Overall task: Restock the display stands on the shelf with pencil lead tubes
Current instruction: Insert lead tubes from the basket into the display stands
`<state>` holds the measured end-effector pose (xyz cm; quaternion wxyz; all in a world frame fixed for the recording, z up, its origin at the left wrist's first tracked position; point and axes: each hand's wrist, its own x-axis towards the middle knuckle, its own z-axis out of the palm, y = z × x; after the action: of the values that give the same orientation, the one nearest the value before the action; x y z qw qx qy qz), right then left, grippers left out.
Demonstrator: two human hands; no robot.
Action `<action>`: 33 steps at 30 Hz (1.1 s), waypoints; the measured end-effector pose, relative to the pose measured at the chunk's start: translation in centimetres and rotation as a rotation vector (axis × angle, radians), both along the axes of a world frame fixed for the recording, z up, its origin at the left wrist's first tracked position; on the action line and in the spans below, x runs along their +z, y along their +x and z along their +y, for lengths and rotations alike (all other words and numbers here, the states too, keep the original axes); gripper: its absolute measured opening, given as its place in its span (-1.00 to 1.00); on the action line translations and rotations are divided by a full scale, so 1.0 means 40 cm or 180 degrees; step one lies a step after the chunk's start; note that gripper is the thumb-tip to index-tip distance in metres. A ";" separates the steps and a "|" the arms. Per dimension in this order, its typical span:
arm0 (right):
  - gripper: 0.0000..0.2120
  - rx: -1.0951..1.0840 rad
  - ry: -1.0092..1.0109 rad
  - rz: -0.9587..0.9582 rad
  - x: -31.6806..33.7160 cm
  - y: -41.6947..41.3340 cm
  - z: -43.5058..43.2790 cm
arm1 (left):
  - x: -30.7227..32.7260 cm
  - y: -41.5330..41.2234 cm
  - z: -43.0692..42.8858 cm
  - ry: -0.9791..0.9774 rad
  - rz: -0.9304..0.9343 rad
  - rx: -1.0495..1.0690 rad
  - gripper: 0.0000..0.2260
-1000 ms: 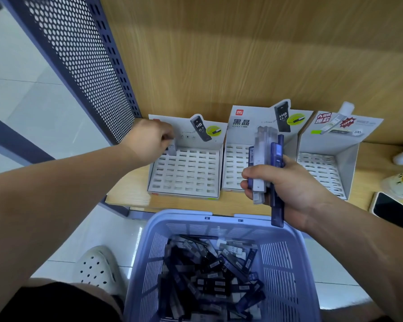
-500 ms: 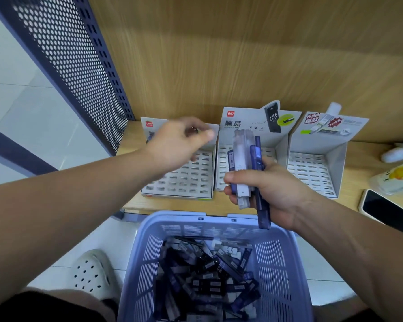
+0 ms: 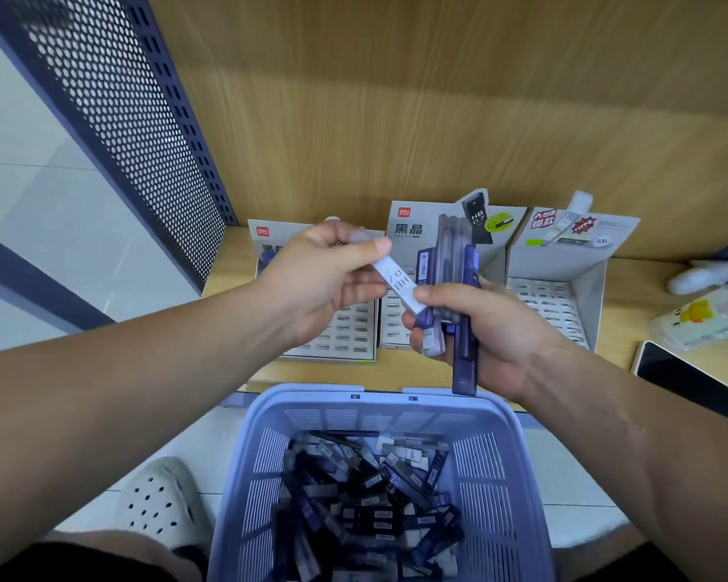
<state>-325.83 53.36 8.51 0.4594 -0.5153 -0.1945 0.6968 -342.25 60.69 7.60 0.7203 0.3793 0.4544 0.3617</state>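
Observation:
My right hand [image 3: 484, 329] grips a bundle of pencil lead tubes [image 3: 454, 262], clear and dark blue, held upright above the basket. My left hand [image 3: 324, 279] pinches the top end of one white tube marked HB 0.7 [image 3: 398, 283], whose lower end lies under my right thumb. Three white slotted display stands sit on the wooden shelf: left stand [image 3: 345, 333], middle stand [image 3: 400, 228], right stand [image 3: 560, 296]. Their slots look bare. A blue plastic basket [image 3: 492, 417] below holds several loose tubes [image 3: 370, 497].
A perforated blue metal panel [image 3: 135, 119] bounds the shelf on the left. A phone [image 3: 690, 380] and a plastic packet [image 3: 707, 317] lie on the shelf at right. My shoe [image 3: 160, 501] stands on the tiled floor by the basket.
My left hand left the left stand's top corner and came right to the bundle, where it now pinches one white tube. My right hand with the bundle stayed roughly in place.

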 end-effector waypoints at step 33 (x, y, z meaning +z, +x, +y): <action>-0.72 -0.0221 -0.0092 -0.0675 -0.038 -0.023 0.009 | -0.169 -0.267 0.166 0.1844 0.2993 -0.0663 -0.84</action>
<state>-326.77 53.71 7.00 0.4527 -0.5992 -0.2139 0.6248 -352.94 67.32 0.83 0.3385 0.7250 0.5688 0.1907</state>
